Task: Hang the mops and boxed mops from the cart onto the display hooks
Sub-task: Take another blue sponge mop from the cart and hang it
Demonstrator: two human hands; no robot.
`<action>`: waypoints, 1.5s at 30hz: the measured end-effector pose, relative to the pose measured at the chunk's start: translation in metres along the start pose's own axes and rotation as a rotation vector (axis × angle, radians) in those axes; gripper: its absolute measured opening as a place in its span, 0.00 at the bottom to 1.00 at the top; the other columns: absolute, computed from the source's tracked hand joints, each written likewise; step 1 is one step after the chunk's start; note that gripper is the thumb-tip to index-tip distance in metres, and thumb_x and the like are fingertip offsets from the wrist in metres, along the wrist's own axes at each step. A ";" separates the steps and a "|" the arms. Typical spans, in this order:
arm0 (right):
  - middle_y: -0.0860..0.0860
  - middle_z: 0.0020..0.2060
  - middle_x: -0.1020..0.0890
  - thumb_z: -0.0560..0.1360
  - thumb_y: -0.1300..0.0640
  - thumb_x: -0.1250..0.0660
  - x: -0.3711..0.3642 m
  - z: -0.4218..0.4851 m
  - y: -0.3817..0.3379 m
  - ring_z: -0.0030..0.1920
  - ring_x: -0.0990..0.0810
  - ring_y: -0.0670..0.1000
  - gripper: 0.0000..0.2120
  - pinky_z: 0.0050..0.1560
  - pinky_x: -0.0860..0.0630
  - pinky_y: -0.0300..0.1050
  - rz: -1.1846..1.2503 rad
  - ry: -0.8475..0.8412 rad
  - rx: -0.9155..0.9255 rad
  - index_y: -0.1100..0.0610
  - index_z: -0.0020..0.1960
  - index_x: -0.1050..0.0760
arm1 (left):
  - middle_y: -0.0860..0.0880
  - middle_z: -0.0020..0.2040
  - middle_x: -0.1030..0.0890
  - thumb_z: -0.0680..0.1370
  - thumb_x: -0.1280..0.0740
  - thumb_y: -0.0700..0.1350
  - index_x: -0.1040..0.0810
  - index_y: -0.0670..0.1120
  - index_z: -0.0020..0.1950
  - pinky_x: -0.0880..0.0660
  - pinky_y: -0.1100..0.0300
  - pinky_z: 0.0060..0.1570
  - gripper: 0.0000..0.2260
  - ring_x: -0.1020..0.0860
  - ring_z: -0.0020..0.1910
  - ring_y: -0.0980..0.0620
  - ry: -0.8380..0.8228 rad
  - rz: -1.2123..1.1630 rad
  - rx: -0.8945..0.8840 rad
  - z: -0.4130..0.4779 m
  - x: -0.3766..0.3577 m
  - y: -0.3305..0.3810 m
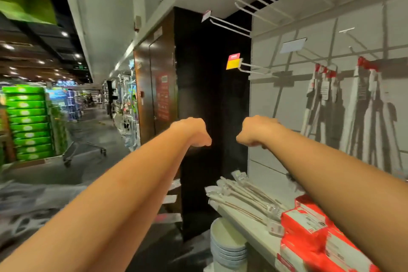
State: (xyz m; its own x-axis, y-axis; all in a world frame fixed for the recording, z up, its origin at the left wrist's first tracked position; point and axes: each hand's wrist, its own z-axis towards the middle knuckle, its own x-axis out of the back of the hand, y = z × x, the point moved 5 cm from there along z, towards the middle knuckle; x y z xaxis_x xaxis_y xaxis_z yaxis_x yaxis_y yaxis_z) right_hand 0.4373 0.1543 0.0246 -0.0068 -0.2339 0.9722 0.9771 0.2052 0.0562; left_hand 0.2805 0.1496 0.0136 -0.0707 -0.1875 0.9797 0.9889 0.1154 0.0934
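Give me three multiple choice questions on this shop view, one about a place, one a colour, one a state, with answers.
1. Where do the red boxes lie? A on the white shelf at lower right; B on the floor; C hanging up.
2. What colour are the stacked cartons at far left? A blue; B green; C white.
3. The hook with the yellow tag is: A empty; B holding a mop; C holding a box.
Answers: 1 A, they sit beside the wrapped mops; 2 B, every carton is green; 3 A, its prongs are bare.
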 end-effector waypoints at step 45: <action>0.54 0.45 0.26 0.77 0.54 0.42 -0.167 0.143 -0.549 0.45 0.26 0.57 0.07 0.45 0.30 0.46 0.080 -0.129 1.132 0.57 0.49 0.30 | 0.48 0.44 0.23 0.78 0.37 0.57 0.25 0.46 0.46 0.27 0.52 0.43 0.14 0.23 0.45 0.45 -0.196 0.108 1.110 -0.040 -0.122 -0.492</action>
State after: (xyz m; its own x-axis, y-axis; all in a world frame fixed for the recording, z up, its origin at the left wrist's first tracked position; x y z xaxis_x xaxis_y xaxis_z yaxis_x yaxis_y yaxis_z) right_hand -0.1280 0.2167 -0.1357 -0.0389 -0.0953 0.9947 0.2239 0.9693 0.1016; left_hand -0.1918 0.0767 -0.1592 -0.1079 0.0207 0.9939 0.3348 0.9421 0.0167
